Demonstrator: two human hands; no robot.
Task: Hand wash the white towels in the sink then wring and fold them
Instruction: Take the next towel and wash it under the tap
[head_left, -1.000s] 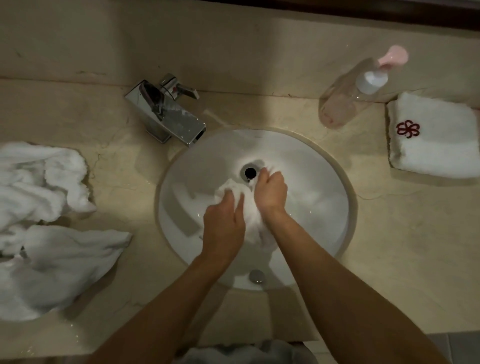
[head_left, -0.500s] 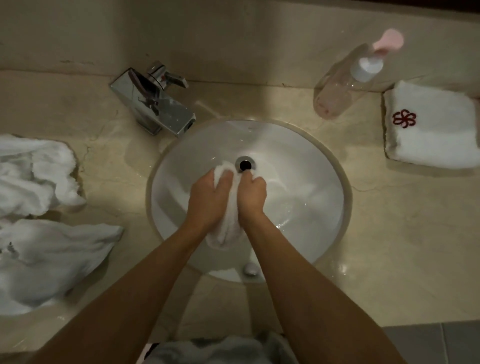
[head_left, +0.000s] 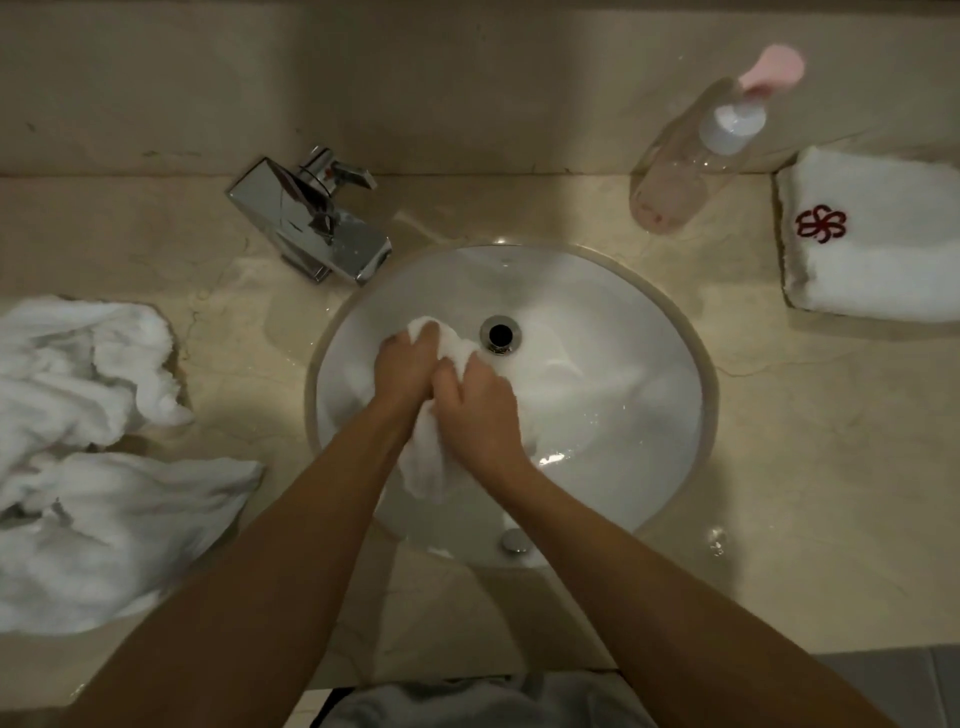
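A bunched wet white towel (head_left: 428, 462) hangs between both hands over the left half of the round white sink (head_left: 613, 415). My left hand (head_left: 402, 369) grips its upper part. My right hand (head_left: 478, 405) grips it right beside, fingers curled over the cloth. A corner of the towel pokes out above the fingers, and its lower end droops below the wrists. The drain (head_left: 500, 333) lies just right of the hands.
Crumpled white towels (head_left: 88, 457) are heaped on the counter at the left. A folded white towel with a red flower emblem (head_left: 878, 260) lies at the right, next to a clear pump bottle (head_left: 696, 161). The chrome faucet (head_left: 311, 228) stands behind the sink's left edge.
Both hands have shifted left and toward me in the basin while squeezing the towel. The right hand now sits lower, beside the left instead of level with it.
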